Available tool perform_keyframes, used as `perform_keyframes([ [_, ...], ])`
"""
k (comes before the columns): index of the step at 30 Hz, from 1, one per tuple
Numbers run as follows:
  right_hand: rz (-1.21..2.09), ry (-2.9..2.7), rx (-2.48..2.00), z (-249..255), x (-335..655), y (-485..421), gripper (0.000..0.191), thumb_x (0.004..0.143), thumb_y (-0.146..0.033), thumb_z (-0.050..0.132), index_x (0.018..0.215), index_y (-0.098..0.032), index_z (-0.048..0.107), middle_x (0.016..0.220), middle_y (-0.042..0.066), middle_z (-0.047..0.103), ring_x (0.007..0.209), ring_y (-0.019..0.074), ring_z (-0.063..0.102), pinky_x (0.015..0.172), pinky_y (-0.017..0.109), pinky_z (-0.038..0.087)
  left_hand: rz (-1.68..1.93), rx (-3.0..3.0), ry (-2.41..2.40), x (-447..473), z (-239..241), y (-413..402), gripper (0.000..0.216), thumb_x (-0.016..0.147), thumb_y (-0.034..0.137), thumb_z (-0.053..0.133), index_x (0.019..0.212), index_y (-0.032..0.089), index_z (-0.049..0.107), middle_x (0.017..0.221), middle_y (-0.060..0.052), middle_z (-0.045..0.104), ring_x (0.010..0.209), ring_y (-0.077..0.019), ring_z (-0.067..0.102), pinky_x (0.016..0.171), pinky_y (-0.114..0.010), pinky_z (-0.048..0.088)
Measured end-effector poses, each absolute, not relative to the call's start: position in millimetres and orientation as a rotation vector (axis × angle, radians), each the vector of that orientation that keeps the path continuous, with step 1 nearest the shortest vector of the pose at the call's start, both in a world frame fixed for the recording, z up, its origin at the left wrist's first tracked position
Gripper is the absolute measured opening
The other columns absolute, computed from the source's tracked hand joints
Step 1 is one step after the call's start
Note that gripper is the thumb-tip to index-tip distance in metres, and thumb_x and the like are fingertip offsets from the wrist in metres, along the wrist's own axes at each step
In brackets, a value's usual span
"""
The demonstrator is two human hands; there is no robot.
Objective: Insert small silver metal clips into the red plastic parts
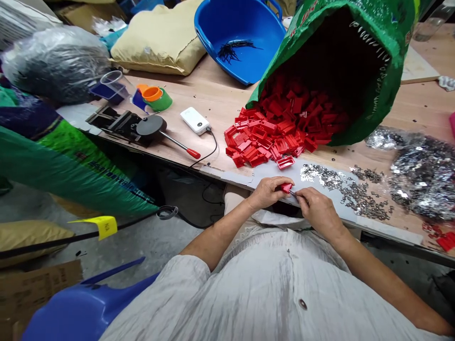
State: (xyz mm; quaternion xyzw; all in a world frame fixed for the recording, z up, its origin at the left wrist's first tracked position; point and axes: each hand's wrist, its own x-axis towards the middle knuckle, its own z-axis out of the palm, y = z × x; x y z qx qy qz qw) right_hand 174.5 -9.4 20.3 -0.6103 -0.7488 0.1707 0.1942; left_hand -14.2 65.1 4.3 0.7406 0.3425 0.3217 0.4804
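Near the table's front edge, my left hand is closed around a small red plastic housing. My right hand pinches a thin metal piece whose end meets the red housing; its exact kind is hard to make out. Just beyond my hands, many loose red plastic housings spill from the mouth of a green woven sack. To the right of my right hand, small silvery metal parts lie scattered on a grey sheet.
A black hand press with a red-tipped lever and a white power bank with a cable sit at left. Behind stand a blue basin and a beige sack. Bags of metal parts lie at right.
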Motion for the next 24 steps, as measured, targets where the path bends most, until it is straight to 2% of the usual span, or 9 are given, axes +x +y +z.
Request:
perform_keyframes([
  [4, 0.402, -2.081, -1.765, 18.4, 166.5, -9.3, 0.02, 0.094, -0.023, 0.046, 0.095, -0.022, 0.066, 0.094, 0.009, 0.069, 0.084, 0.0228, 0.065, 0.069, 0.033, 0.047, 0.793, 1.801, 0.832, -13.1, 4.5, 65.2, 0.033, 0.072, 0.016, 0.069, 0.104, 0.022, 0.072, 0.101, -0.004, 0.073, 0.095, -0.0209, 0.066, 0.091, -0.031, 0.046],
  [9, 0.539, -2.092, -1.706, 18.1, 176.7, -8.5, 0.02, 0.095, -0.025, 0.044, 0.103, -0.023, 0.063, 0.102, 0.008, 0.068, 0.091, 0.0235, 0.064, 0.076, 0.035, 0.048, 0.804, 1.848, 0.83, -12.2, 9.6, 60.5, 0.028, 0.072, 0.023, 0.073, 0.1, 0.02, 0.069, 0.096, -0.003, 0.07, 0.09, -0.0189, 0.063, 0.088, -0.03, 0.045],
  [13, 0.67, -1.986, -1.583, 24.7, 186.6, -17.3, 0.023, 0.097, -0.029, 0.039, 0.112, -0.023, 0.056, 0.109, 0.01, 0.065, 0.098, 0.0241, 0.063, 0.081, 0.037, 0.048, 0.91, 1.636, 0.87, -12.3, 14.8, 45.6, 0.03, 0.071, 0.023, 0.076, 0.099, 0.019, 0.065, 0.095, -0.002, 0.066, 0.087, -0.0161, 0.06, 0.086, -0.028, 0.044],
  [16, 0.871, -1.883, -1.499, 34.0, 187.9, -26.7, 0.028, 0.099, -0.034, 0.037, 0.123, -0.025, 0.049, 0.097, 0.006, 0.068, 0.086, 0.0209, 0.065, 0.076, 0.034, 0.049, 0.995, 1.255, 0.808, -11.1, 21.7, 31.0, 0.031, 0.074, 0.03, 0.076, 0.099, 0.018, 0.062, 0.095, -0.002, 0.066, 0.085, -0.0137, 0.06, 0.084, -0.026, 0.045],
  [20, 0.983, -1.918, -1.453, 46.8, 183.2, -34.0, 0.044, 0.1, -0.041, 0.038, 0.142, -0.028, 0.04, 0.074, -0.001, 0.065, 0.07, 0.0185, 0.062, 0.072, 0.032, 0.047, 0.924, 0.69, 0.655, -7.0, 32.2, 12.8, 0.032, 0.075, 0.038, 0.078, 0.081, 0.016, 0.054, 0.089, -0.003, 0.069, 0.086, -0.0162, 0.067, 0.091, -0.033, 0.047],
  [22, 0.96, -1.956, -1.452, 50.0, 180.5, -35.4, 0.045, 0.099, -0.043, 0.039, 0.142, -0.03, 0.043, 0.071, -0.001, 0.064, 0.066, 0.0187, 0.061, 0.07, 0.032, 0.046, 0.886, 0.483, 0.601, -4.0, 35.5, 4.9, 0.033, 0.076, 0.034, 0.078, 0.075, 0.016, 0.05, 0.084, -0.002, 0.068, 0.083, -0.0162, 0.068, 0.094, -0.036, 0.048],
  [24, 0.94, -1.955, -1.451, 51.0, 178.7, -36.6, 0.043, 0.099, -0.044, 0.04, 0.139, -0.031, 0.048, 0.074, 0.0, 0.066, 0.067, 0.0195, 0.062, 0.068, 0.032, 0.046, 0.883, 0.355, 0.578, -0.7, 37.5, -2.1, 0.026, 0.079, 0.029, 0.075, 0.075, 0.016, 0.053, 0.081, -0.001, 0.067, 0.081, -0.0152, 0.068, 0.096, -0.036, 0.048],
])
